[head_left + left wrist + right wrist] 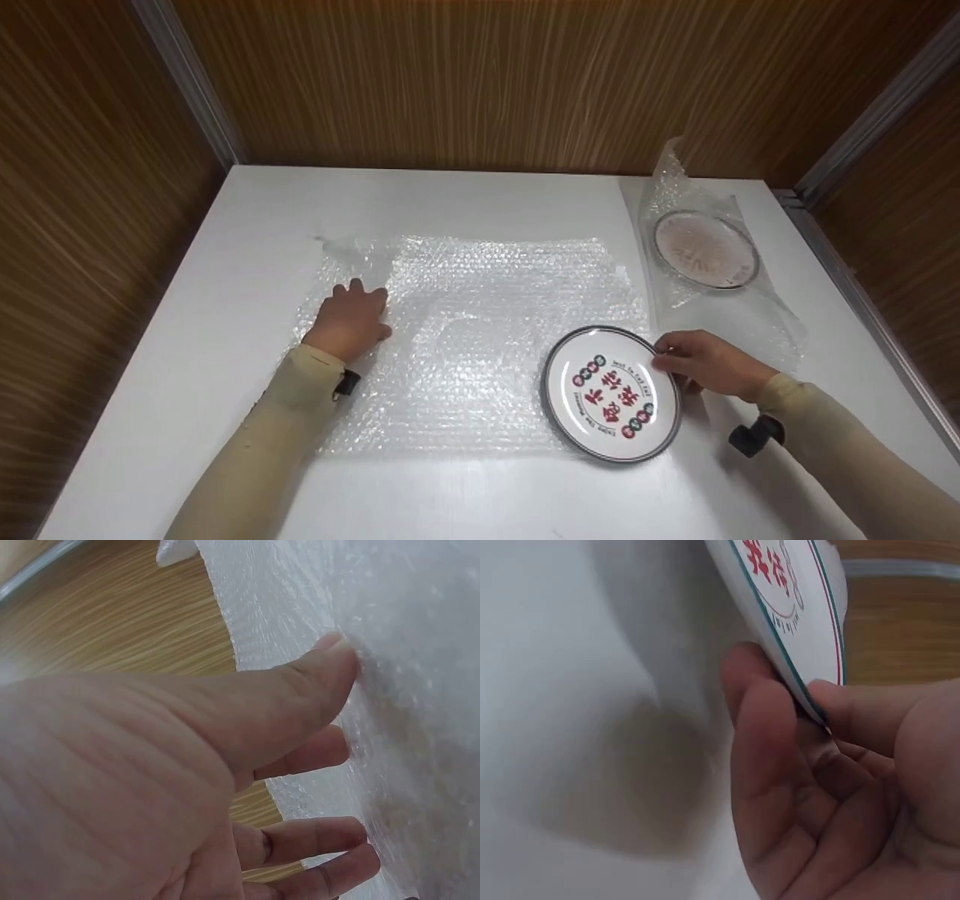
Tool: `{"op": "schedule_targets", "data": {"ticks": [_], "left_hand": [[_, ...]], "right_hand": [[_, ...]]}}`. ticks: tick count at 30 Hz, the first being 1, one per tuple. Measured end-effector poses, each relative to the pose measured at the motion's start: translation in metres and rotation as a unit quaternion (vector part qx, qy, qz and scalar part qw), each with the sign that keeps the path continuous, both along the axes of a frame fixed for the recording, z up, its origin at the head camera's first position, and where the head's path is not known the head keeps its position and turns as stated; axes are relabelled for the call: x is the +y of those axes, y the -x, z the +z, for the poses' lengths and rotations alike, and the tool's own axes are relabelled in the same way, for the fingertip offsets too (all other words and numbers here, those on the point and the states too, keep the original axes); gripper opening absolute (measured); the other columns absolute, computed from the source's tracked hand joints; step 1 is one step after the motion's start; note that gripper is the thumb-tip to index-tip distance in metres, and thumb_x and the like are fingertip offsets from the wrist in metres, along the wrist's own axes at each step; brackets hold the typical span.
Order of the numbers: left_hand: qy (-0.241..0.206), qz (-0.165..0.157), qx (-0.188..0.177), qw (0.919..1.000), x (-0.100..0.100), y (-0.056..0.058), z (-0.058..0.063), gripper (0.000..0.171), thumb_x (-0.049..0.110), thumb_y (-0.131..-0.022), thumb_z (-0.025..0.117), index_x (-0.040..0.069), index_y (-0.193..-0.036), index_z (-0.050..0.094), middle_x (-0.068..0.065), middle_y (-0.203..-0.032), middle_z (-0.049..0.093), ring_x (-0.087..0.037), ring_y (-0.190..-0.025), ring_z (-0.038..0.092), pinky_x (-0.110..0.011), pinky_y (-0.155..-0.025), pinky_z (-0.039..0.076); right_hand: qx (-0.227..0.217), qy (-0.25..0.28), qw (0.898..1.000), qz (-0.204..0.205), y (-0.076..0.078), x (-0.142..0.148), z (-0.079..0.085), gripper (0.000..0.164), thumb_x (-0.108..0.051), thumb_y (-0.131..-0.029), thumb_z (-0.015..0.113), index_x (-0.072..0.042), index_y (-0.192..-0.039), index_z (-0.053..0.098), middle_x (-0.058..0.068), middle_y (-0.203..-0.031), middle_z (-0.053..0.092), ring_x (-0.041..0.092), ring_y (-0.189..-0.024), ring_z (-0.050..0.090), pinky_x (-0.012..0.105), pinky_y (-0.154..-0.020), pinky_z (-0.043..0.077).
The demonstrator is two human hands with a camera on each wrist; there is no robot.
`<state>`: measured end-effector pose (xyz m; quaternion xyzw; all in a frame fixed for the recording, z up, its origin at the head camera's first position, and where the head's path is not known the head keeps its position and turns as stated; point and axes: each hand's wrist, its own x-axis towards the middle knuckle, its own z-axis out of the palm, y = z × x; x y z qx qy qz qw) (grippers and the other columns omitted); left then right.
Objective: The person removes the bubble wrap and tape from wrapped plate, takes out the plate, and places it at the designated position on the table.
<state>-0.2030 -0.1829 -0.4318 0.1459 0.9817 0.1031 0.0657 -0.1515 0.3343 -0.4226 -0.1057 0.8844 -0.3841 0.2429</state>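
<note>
My right hand (pixel 712 364) pinches the rim of a white plate (pixel 592 390) with a dark edge and red characters. In the right wrist view the thumb lies on the face of the plate (pixel 799 607) and the fingers are behind it. The plate is held up over the right front part of a bubble wrap sheet (pixel 480 330) spread on the table. My left hand (pixel 349 322) rests on the left part of that sheet with its fingers spread. In the left wrist view the thumb and fingertips of the left hand (pixel 285 712) touch the bubble wrap (pixel 427 727).
A second plate (pixel 705 251) lies at the back right, covered by another piece of bubble wrap (pixel 664 202) whose corner stands up. The white table (pixel 450 202) is bounded by wood-grain panels (pixel 480 82) at the back and both sides.
</note>
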Motion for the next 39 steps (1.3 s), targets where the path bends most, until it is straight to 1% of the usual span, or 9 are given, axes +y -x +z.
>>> {"op": "schedule_targets", "data": {"ticks": [8, 13, 17, 20, 24, 26, 31, 35, 39], "left_hand": [[0.001, -0.011, 0.016, 0.9998, 0.002, -0.004, 0.004, 0.029, 0.022, -0.094, 0.076, 0.000, -0.099, 0.058, -0.025, -0.100, 0.054, -0.044, -0.094, 0.054, -0.055, -0.074, 0.051], [-0.005, -0.007, 0.010, 0.9999, 0.003, -0.003, 0.004, 0.028, 0.022, -0.094, 0.075, 0.000, -0.102, 0.059, -0.025, -0.102, 0.054, -0.044, -0.095, 0.054, -0.056, -0.076, 0.051], [-0.002, -0.009, 0.005, 0.9999, 0.002, -0.001, 0.004, 0.029, 0.024, -0.095, 0.074, 0.001, -0.102, 0.058, -0.025, -0.102, 0.053, -0.044, -0.095, 0.054, -0.055, -0.076, 0.051], [0.000, -0.013, -0.003, 0.9999, 0.000, -0.001, 0.004, 0.029, 0.025, -0.096, 0.074, 0.002, -0.100, 0.057, -0.022, -0.100, 0.053, -0.041, -0.093, 0.052, -0.053, -0.074, 0.050], [-0.004, -0.012, -0.014, 0.9998, -0.004, -0.002, 0.005, 0.027, 0.024, -0.096, 0.073, 0.003, -0.099, 0.056, -0.019, -0.098, 0.051, -0.038, -0.091, 0.049, -0.050, -0.072, 0.047], [-0.008, -0.010, -0.014, 0.9998, -0.005, -0.003, 0.005, 0.027, 0.023, -0.095, 0.074, 0.003, -0.098, 0.056, -0.020, -0.098, 0.051, -0.039, -0.091, 0.050, -0.051, -0.072, 0.047], [-0.015, -0.007, -0.013, 0.9998, -0.004, -0.002, 0.003, 0.028, 0.023, -0.094, 0.074, 0.002, -0.098, 0.057, -0.022, -0.099, 0.051, -0.042, -0.093, 0.051, -0.053, -0.072, 0.048], [-0.018, -0.007, -0.017, 0.9997, -0.004, 0.000, 0.001, 0.027, 0.023, -0.093, 0.074, 0.002, -0.098, 0.057, -0.022, -0.099, 0.050, -0.042, -0.093, 0.050, -0.052, -0.072, 0.047], [-0.021, -0.009, -0.021, 0.9995, -0.004, 0.002, 0.000, 0.026, 0.021, -0.093, 0.073, 0.002, -0.098, 0.056, -0.021, -0.098, 0.050, -0.041, -0.092, 0.050, -0.051, -0.071, 0.047]], "right_hand": [[-0.042, -0.022, 0.999, -0.001, -0.019, 0.052, -0.002, 0.022, -0.023, -0.102, 0.065, -0.003, -0.111, 0.065, 0.008, -0.085, 0.066, 0.017, -0.072, 0.063, 0.034, -0.060, 0.057], [-0.064, -0.018, 0.998, -0.006, -0.026, 0.073, -0.003, 0.023, -0.022, -0.103, 0.064, -0.003, -0.115, 0.065, 0.008, -0.088, 0.065, 0.017, -0.074, 0.063, 0.035, -0.062, 0.057], [-0.071, -0.029, 0.997, -0.003, -0.030, 0.085, -0.002, 0.022, -0.021, -0.103, 0.064, -0.003, -0.117, 0.067, 0.008, -0.089, 0.064, 0.017, -0.075, 0.063, 0.034, -0.062, 0.057], [-0.077, -0.041, 0.996, -0.004, -0.033, 0.090, 0.002, 0.021, -0.020, -0.103, 0.064, -0.003, -0.116, 0.067, 0.008, -0.087, 0.064, 0.017, -0.071, 0.064, 0.034, -0.061, 0.057], [-0.084, -0.058, 0.995, -0.004, -0.035, 0.091, 0.009, 0.021, -0.019, -0.102, 0.065, -0.001, -0.114, 0.067, 0.007, -0.084, 0.066, 0.018, -0.067, 0.066, 0.034, -0.059, 0.058], [-0.087, -0.068, 0.994, -0.005, -0.036, 0.092, 0.012, 0.020, -0.017, -0.101, 0.065, -0.001, -0.113, 0.067, 0.007, -0.083, 0.068, 0.020, -0.067, 0.066, 0.035, -0.058, 0.058], [-0.071, -0.138, 0.987, -0.032, -0.037, 0.099, 0.022, 0.020, -0.015, -0.101, 0.064, 0.000, -0.113, 0.069, 0.006, -0.083, 0.065, 0.022, -0.070, 0.065, 0.037, -0.060, 0.058], [-0.033, -0.193, 0.979, -0.057, -0.039, 0.105, 0.026, 0.029, -0.017, -0.100, 0.065, 0.005, -0.119, 0.069, 0.009, -0.093, 0.067, 0.021, -0.078, 0.066, 0.038, -0.064, 0.059], [0.010, -0.231, 0.971, -0.053, -0.042, 0.106, 0.026, 0.029, -0.018, -0.098, 0.067, 0.005, -0.116, 0.071, 0.011, -0.097, 0.070, 0.021, -0.080, 0.065, 0.037, -0.063, 0.058]]}}
